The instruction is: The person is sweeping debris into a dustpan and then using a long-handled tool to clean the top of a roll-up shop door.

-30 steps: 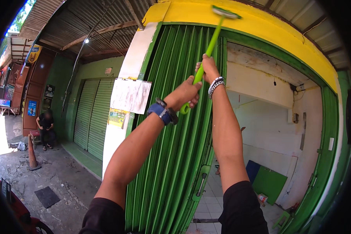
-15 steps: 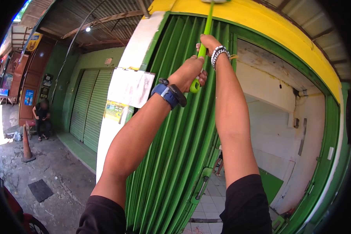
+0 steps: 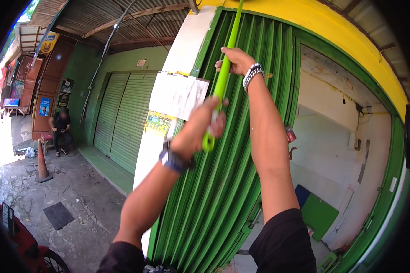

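A long bright green pole [image 3: 233, 41] slants up across the view, with a hanging hole at its low end; its far head lies at the upper edge, mostly out of sight. My left hand [image 3: 199, 125], smeared by motion, is closed round the pole near that low end, with a dark blue watch on the wrist. Higher up, my right hand [image 3: 238, 61] grips the shaft, bead bracelets on its wrist. Behind both hands stands a green folding metal door [image 3: 214, 195], its upper part below a yellow fascia [image 3: 346, 27].
Papers [image 3: 178, 94] hang on the white pillar left of the door. At right, a doorway shows a pale room with a green panel [image 3: 320, 216]. Farther left are a seated person [image 3: 60, 129], an orange cone [image 3: 42, 161] and a red motorbike [image 3: 25, 245].
My left hand has moved down and left along with the pole's low end. My right hand sits slightly lower and farther left. The view has shifted leftward, and the pole's pale head has slipped out of sight.
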Demonstrator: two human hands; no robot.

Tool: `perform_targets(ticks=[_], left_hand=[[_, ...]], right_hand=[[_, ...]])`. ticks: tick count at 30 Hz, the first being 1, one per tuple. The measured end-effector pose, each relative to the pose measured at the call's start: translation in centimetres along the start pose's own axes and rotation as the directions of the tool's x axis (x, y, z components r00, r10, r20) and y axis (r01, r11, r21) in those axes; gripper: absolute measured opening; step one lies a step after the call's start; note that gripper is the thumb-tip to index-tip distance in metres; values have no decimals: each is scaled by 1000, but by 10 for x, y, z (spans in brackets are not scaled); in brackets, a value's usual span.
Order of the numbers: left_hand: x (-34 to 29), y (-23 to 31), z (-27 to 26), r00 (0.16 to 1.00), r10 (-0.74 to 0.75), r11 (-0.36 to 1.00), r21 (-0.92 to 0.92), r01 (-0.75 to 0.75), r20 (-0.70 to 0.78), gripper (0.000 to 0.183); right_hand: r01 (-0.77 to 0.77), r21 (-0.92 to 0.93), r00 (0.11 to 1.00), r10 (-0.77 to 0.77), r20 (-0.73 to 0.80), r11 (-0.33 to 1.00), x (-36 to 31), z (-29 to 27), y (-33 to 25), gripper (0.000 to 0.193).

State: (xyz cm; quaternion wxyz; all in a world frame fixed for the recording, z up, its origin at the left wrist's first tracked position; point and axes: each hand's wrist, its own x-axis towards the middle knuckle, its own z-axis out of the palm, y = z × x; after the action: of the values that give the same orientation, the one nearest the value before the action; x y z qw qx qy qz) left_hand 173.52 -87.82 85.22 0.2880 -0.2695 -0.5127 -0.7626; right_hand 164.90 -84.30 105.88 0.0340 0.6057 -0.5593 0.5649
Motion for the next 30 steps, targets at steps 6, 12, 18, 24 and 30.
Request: perform_targets(ticks=[6, 12, 18, 24, 30], left_hand=[[-42, -49, -26, 998, -23, 1000, -7, 22, -53, 37], [-102, -76, -58, 988, -103, 975, -182, 124, 117, 32], [-105, -96, -55, 907, 400, 354, 935, -17, -135, 33], [-106, -108, -57, 864, 503, 257, 958, -124, -24, 28], [-58, -91, -47, 957, 261, 897, 397, -192, -129, 23]], right_hand=[[169, 51, 953, -150, -263, 984, 35, 3, 73, 26], [127, 160, 985, -105, -141, 979, 18, 14, 69, 39], [107, 92, 958, -78, -275, 990, -20, 34, 89, 44], [232, -131, 899, -264, -349, 964, -19, 30, 90, 36], [162, -103, 865, -192, -464, 981, 2, 22, 68, 24]])
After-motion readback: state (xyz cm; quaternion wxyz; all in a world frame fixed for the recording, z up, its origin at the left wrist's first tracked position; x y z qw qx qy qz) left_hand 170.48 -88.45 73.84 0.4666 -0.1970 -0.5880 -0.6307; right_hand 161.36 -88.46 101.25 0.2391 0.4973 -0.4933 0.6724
